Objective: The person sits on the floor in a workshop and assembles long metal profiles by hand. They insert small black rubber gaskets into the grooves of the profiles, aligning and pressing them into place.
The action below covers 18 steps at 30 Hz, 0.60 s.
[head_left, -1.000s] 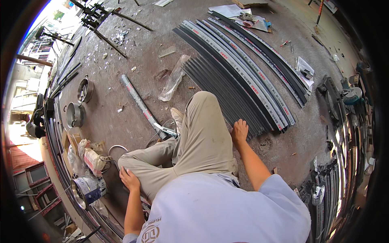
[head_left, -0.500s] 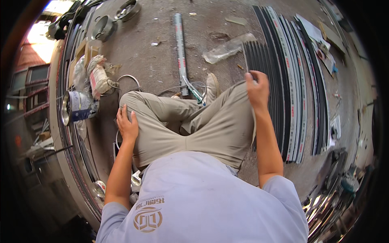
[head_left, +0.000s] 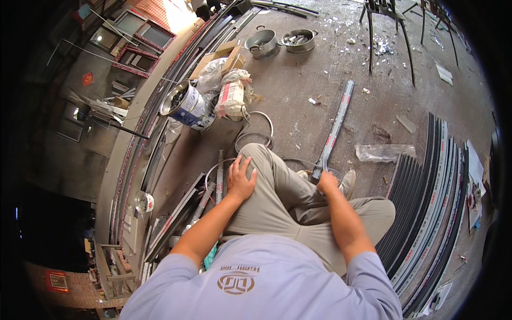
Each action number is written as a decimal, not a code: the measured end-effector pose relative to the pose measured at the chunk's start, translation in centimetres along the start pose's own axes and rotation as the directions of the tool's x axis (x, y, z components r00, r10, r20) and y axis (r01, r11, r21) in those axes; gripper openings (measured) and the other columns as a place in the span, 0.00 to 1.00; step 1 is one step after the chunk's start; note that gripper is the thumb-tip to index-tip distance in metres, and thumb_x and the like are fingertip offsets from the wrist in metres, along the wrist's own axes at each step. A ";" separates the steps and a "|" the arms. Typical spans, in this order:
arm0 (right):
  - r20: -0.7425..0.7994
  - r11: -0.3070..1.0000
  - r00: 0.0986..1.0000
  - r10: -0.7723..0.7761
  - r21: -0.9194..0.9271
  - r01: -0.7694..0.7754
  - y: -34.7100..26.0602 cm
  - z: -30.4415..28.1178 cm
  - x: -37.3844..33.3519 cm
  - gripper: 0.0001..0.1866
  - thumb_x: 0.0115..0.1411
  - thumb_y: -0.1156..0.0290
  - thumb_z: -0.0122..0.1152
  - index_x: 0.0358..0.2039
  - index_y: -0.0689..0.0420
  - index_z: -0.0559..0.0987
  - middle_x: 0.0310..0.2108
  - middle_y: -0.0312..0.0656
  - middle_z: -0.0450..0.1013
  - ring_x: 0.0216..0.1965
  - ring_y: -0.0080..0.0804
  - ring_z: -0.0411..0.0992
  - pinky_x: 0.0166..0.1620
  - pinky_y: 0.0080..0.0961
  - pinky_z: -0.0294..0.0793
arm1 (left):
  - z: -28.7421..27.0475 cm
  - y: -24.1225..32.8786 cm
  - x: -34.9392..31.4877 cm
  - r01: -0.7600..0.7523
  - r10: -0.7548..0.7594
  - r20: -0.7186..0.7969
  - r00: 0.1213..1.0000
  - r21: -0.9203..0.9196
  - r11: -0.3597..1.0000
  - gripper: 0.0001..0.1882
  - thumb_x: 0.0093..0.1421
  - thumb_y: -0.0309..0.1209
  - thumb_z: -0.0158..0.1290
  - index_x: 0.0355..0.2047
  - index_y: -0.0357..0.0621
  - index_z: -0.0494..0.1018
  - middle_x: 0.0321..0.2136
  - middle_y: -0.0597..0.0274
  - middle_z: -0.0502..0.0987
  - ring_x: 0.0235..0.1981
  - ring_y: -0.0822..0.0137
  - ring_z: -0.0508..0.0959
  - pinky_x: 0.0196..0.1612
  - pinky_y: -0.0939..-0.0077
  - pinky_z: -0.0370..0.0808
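My left hand [head_left: 241, 180] rests on my left knee, its fingers spread over the trouser cloth and holding nothing. Down by my crossed feet, my right hand [head_left: 327, 183] is closed at the near end of a long metal profile strip [head_left: 338, 120]. What lies inside its fingers is mostly hidden; a thin hose [head_left: 298, 159] runs up to that spot. Beside this hand is my light shoe [head_left: 348, 182].
Dark and grey profile strips [head_left: 426, 197] lie stacked at the right, near a clear plastic bag [head_left: 385, 153]. At the left stand a paint bucket [head_left: 193, 111] and a torn sack [head_left: 231, 101]. Two metal pots [head_left: 262, 44] sit farther back, and black metal legs [head_left: 406, 48] at the far right.
My right hand has left my right knee and reached down to the strip's near end, where a slim silver-green tool lay. My left hand stays on the knee. The view has swung left.
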State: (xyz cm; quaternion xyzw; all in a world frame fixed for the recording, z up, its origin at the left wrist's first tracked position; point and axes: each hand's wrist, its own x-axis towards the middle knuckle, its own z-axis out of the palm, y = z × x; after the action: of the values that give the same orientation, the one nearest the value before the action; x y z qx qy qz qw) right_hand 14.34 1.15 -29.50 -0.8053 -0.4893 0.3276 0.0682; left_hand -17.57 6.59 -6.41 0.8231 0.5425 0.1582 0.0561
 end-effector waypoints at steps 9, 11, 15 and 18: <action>0.142 0.985 0.975 0.172 0.004 -0.174 1.4 -3.0 0.5 0.27 0.51 0.64 0.73 0.53 0.56 0.84 0.57 0.50 0.79 0.59 0.46 0.78 0.59 0.41 0.79 | 1.5 -1.0 2.7 -0.017 0.015 0.028 0.999 0.065 0.998 0.30 0.65 0.44 0.57 0.67 0.53 0.69 0.68 0.46 0.64 0.67 0.41 0.64 0.70 0.51 0.63; 0.164 0.981 0.969 0.183 0.031 -0.191 1.8 -3.9 0.5 0.27 0.50 0.64 0.73 0.51 0.59 0.84 0.57 0.52 0.79 0.60 0.46 0.78 0.60 0.41 0.78 | 1.5 -1.1 3.1 -0.024 0.024 0.010 1.000 0.066 0.998 0.30 0.65 0.44 0.57 0.66 0.53 0.70 0.67 0.45 0.65 0.67 0.41 0.64 0.70 0.50 0.63; 0.170 0.973 0.971 0.169 0.130 -0.192 3.1 -4.9 1.0 0.27 0.52 0.57 0.76 0.50 0.58 0.85 0.52 0.54 0.81 0.55 0.46 0.81 0.56 0.38 0.81 | 2.0 -2.3 2.8 -0.111 0.114 -0.019 0.993 0.135 0.985 0.30 0.66 0.43 0.56 0.66 0.47 0.70 0.66 0.41 0.66 0.65 0.42 0.67 0.69 0.49 0.62; 0.039 0.920 0.960 0.278 0.277 -0.278 4.7 -5.3 0.6 0.23 0.52 0.62 0.68 0.46 0.62 0.86 0.52 0.60 0.80 0.56 0.52 0.80 0.56 0.44 0.79 | 1.9 -1.8 1.8 -0.066 0.067 -0.004 0.998 0.081 0.995 0.30 0.67 0.43 0.56 0.67 0.48 0.70 0.66 0.43 0.67 0.64 0.41 0.68 0.68 0.51 0.64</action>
State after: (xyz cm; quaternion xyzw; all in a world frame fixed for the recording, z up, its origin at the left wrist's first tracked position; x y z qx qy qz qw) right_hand 21.16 0.36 -27.69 -0.8491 -0.3188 0.3991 0.1344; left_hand -17.94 9.11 -8.34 0.8418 0.5209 0.1407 0.0156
